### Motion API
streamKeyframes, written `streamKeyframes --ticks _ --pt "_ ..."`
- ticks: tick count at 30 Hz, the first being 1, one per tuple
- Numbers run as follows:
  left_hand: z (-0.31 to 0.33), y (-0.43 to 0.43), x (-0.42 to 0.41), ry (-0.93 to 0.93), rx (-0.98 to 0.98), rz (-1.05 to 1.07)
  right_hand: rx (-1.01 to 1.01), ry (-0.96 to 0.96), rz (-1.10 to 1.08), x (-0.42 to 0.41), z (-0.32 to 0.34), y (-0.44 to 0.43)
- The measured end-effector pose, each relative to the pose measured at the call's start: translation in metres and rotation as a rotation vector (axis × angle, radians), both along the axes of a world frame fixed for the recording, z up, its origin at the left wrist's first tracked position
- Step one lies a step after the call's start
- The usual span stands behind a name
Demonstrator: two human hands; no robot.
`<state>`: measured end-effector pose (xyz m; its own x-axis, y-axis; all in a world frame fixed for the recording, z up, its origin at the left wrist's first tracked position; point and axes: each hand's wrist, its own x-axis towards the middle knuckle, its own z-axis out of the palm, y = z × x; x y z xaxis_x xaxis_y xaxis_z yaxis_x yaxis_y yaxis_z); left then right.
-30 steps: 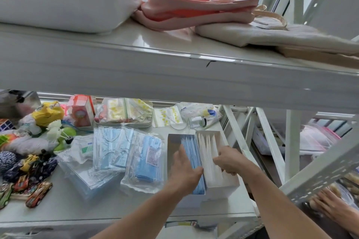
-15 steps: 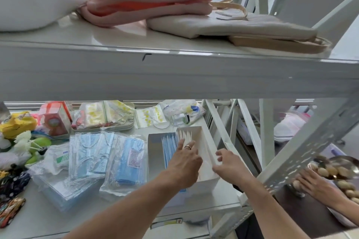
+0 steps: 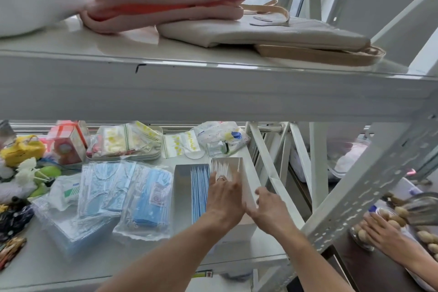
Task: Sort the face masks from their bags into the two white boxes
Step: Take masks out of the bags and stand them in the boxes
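At the far left of the lower shelf (image 3: 90, 268), a heap of toys (image 3: 22, 153). Just right of them, clear bags of blue masks (image 3: 149, 199), lying flat and overlapping. Next, side by side and touching, two open white boxes: left box (image 3: 182, 185) with blue masks (image 3: 200, 191) standing on edge along its right wall; right box (image 3: 248, 182) with white masks (image 3: 221, 167) standing at its far end. Left hand (image 3: 224, 199) reaching into the right box, fingers straight and together, laid against the white masks, holding nothing. Right hand (image 3: 267, 206) at the near right corner of the right box, thumb on the rim, fingers curled down the outer wall, gripping it. Far right, beyond the shelf frame, another person's hand (image 3: 384, 232) among small brown round things (image 3: 398, 218).
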<state>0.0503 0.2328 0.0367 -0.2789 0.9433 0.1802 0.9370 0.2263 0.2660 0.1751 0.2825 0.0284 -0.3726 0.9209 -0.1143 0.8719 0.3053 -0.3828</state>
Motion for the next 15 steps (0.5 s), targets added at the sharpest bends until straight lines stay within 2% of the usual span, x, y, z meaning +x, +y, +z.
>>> streamKeyframes --ticks 2,4,5,7,11,13,15 --pt "0.003 -0.006 0.001 0.003 0.042 0.054 0.239 0.147 0.005 -0.004 0.002 -0.002" --pt "0.004 -0.010 0.005 -0.008 -0.022 0.039 0.324 0.308 0.044 -0.019 0.011 -0.008" --pt "0.003 -0.011 0.007 -0.005 -0.049 0.019 0.270 0.345 0.045 -0.028 0.015 -0.008" --pt "0.001 -0.012 0.006 -0.033 -0.014 0.028 0.018 0.371 -0.010 -0.043 0.021 -0.006" --pt "-0.008 -0.035 -0.019 -0.284 0.275 0.223 -0.473 0.422 -0.148 -0.062 0.014 0.010" --pt "-0.011 -0.050 -0.034 -0.464 0.239 0.351 -0.653 0.541 -0.202 -0.071 0.007 0.011" --pt "-0.014 -0.058 -0.043 -0.640 0.069 0.362 -0.720 0.644 -0.213 -0.074 -0.003 0.011"
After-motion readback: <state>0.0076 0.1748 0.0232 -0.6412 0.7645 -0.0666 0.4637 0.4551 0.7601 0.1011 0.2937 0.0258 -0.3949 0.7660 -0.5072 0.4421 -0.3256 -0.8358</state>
